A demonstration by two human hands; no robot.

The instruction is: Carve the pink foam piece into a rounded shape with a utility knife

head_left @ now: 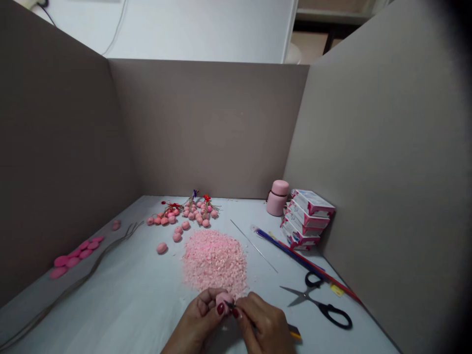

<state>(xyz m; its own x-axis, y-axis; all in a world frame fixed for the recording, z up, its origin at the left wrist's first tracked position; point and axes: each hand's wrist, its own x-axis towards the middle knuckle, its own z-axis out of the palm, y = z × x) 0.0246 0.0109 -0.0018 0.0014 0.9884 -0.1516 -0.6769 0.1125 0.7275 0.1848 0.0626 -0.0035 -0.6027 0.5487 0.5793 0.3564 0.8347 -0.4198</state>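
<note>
At the bottom centre my left hand (202, 314) is closed on a small rounded pink piece (223, 297), gripped between thumb and fingers. My right hand (266, 322) is wrapped around a craft knife (295, 332); its black and yellow handle end shows past the palm. The dark blade lies against the pink piece, close to my left thumb. Directly behind both hands spreads a heap of pink shavings (216, 258). Several loose pink balls (162, 248) lie to its left and behind it.
Scissors (313, 300) lie open on the right, near blue and red rods (291, 253) and a thin metal rod (254, 246). Stacked boxes (306, 219) and a pink flask (277, 198) stand behind. Leftward are pink discs (73, 255), cords (92, 268) and tied ball bunches (199, 211). Grey panels (206, 128) enclose the table.
</note>
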